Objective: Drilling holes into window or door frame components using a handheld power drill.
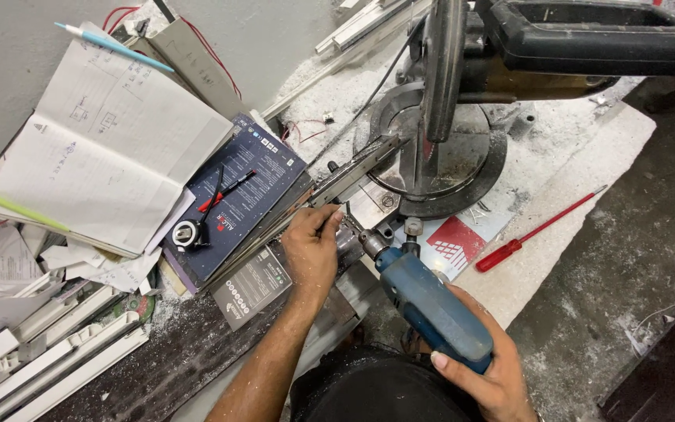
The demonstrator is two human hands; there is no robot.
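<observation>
Left hand [311,252] closed around an aluminium profile [330,186] lying on the desk [587,168] against the mitre saw [451,117] base. Right hand [487,377] wrapped fully around a blue electric drill [430,306], chuck at the profile beside the left fingers. Risk: the bit may skid on metal toward those fingers; metal swarf underfoot may let the profile slide.

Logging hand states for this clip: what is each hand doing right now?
Left hand: closed, pinching the aluminium profile on the mitre saw.
Right hand: closed around the blue electric drill.
</observation>
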